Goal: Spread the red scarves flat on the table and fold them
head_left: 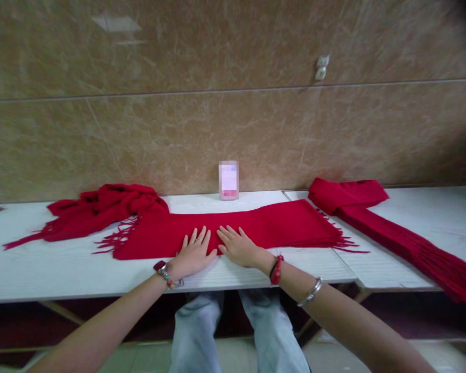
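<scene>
A red fringed scarf (279, 225) lies flat and folded lengthwise across the white table, its fringes at the left and right ends. My left hand (192, 255) rests palm down on its near middle edge, fingers spread. Close beside it, my right hand (238, 247) also lies flat on the cloth with fingers extended. The two thumbs nearly meet. Neither hand grips anything. Left of the flat scarf is a crumpled red scarf (104, 210), bunched up and touching its corner. At the right, another red scarf (404, 243) lies in a long narrow strip with its far end folded over.
A phone-like upright object (229, 180), blurred out, leans against the brown tiled wall (178, 140) behind the table. The white table (81, 274) has its front edge just before my legs, with a seam right of centre. A small white fitting (322, 68) is on the wall.
</scene>
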A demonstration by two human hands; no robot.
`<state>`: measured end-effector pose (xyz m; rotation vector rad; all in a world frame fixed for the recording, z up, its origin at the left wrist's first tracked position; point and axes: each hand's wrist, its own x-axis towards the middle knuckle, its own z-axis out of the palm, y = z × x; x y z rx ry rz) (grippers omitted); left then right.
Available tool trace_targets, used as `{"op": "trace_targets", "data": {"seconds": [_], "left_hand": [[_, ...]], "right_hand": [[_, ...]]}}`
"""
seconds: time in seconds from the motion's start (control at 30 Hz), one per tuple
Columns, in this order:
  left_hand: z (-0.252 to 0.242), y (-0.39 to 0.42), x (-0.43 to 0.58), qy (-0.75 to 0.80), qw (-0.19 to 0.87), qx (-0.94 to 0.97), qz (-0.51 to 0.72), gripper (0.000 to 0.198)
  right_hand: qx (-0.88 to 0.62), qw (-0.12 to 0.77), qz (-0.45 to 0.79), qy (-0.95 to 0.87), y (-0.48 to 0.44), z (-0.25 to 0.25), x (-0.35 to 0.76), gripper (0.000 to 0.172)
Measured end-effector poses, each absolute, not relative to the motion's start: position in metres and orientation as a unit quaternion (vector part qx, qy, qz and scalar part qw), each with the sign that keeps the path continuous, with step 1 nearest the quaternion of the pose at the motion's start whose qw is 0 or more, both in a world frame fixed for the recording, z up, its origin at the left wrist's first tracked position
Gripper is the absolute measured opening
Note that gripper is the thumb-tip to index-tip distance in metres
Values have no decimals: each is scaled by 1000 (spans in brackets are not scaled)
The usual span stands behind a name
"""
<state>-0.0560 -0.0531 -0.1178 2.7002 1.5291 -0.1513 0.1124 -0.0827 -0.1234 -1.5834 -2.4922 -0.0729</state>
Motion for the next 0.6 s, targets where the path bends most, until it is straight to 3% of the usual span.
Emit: {"op": "trace_targets", "data": {"seconds": [0.17,0.5,0.6], "left_hand": [[-122,-51,-58,498,1,866,-38,66],[-124,-49,-57,501,0,864,-39,68],[-118,-45,-58,504,32,861,-66,69]], "right_hand": [[-551,58,-56,-831,-87,-127,142,45],[-636,-64,-136,-757,-127,-127,303,35],[-658,-41,-143,-738,-124,-122,315,33]]}}
